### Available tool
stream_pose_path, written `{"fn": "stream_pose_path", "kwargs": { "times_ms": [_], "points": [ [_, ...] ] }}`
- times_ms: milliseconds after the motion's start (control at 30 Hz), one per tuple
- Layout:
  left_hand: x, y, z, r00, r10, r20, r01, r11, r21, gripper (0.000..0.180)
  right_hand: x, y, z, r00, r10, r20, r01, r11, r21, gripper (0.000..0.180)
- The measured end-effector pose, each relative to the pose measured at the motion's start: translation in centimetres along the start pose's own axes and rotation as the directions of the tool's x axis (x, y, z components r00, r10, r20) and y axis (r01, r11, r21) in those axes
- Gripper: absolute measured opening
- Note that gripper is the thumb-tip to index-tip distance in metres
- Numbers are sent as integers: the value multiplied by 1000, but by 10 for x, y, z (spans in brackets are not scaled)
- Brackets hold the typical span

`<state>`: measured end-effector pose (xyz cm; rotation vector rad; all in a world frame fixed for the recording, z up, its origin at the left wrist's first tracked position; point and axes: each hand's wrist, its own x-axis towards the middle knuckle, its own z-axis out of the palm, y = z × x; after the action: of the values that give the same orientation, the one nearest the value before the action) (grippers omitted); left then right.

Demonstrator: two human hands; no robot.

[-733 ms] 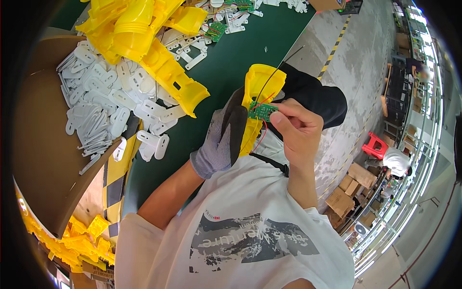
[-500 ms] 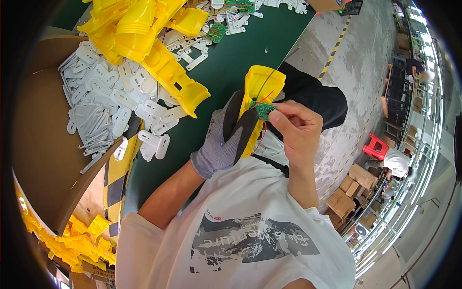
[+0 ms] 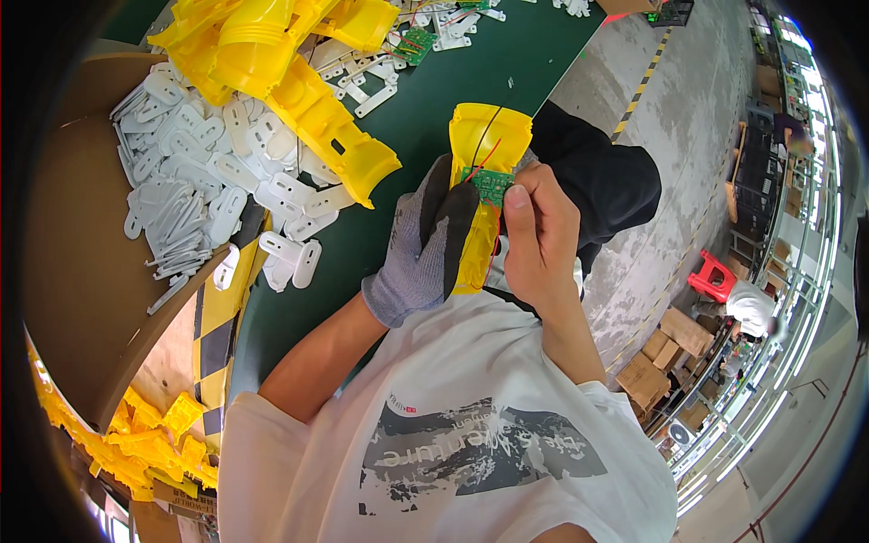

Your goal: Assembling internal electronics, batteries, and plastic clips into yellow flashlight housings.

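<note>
In front of my chest, my left hand (image 3: 423, 240), in a grey and black work glove, is closed round a yellow plastic shell (image 3: 489, 136). A green circuit board (image 3: 490, 185) with thin red and black wires lies across the shell's open inner side. The gloved thumb reaches the board's left end. My bare right hand (image 3: 541, 226) grips the board's right end, its thumb on top and its fingers behind, partly hidden. The shell stands roughly upright, its wider end away from me.
A brown carton (image 3: 77, 226) at left holds many white plastic plates (image 3: 181, 181). More yellow shells (image 3: 326, 127) are heaped over them. Further circuit boards (image 3: 416, 45) and white brackets lie on the green table (image 3: 471, 68). Yellow parts (image 3: 136, 443) fill the lower left. A person works by a red stool (image 3: 712, 277).
The circuit board has moved slightly away from me and left, lying flatter over the shell. My right hand has followed, its fingers now going behind the shell's right edge.
</note>
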<state>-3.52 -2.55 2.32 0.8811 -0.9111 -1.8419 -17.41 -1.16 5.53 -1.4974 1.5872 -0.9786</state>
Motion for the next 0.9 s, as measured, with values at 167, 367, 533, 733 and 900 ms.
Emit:
{"fn": "stream_pose_path", "kwargs": {
  "times_ms": [167,367,533,733,900],
  "points": [
    [1,-1,5,1000,0,-22,-2,996,-92,35,-1,1,4,998,68,0,-68,992,106,21],
    [0,-2,-4,991,127,38,-131,983,129,33,5,7,7,996,-60,-58,68,987,145,20],
    [0,-5,2,994,102,-34,-97,986,138,29,1,15,10,998,-19,-68,36,965,259,19],
    [0,-14,5,981,193,26,-195,972,132,33,12,35,-14,978,-203,-39,206,945,253,22],
    [-6,-2,12,994,-103,-19,91,938,-335,44,86,22,-40,991,-94,-95,92,995,-24,18]
  ]
}}
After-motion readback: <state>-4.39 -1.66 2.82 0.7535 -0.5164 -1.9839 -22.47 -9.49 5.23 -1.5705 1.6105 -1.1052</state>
